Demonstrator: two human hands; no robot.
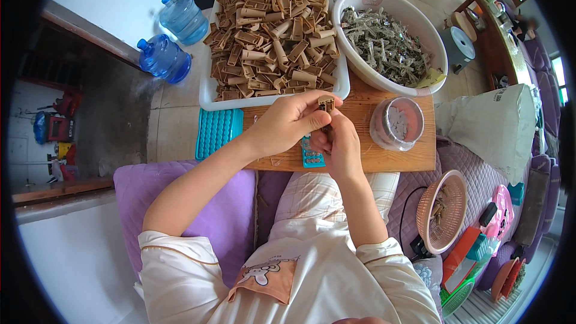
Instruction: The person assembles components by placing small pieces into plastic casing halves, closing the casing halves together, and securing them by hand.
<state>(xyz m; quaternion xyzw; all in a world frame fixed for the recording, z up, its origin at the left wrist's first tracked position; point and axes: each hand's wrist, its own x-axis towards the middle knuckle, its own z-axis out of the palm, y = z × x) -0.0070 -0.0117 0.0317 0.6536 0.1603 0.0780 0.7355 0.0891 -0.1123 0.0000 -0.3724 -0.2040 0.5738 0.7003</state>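
My left hand [277,125] and my right hand [341,147] meet over the near edge of the wooden table [375,162]. Between them is a small brown plastic casing [326,102], its open end tilted up. Fingers of both hands are closed on it, hiding its lower part. Beneath the hands, a teal tray [313,159] holds small round metallic pieces and is partly covered. An empty-looking teal tray with rows of round hollows [219,134] lies left of my left wrist. Right of my right hand stands a clear round tub [387,139] with small whitish pieces inside.
A white bin [207,78] heaped with brown casings stands at the back, beside a round basin [436,42] of clear and greenish parts. Two blue water jugs [165,59] stand left. On the purple seat at right are a pink basket [459,204] and a white sack [492,126].
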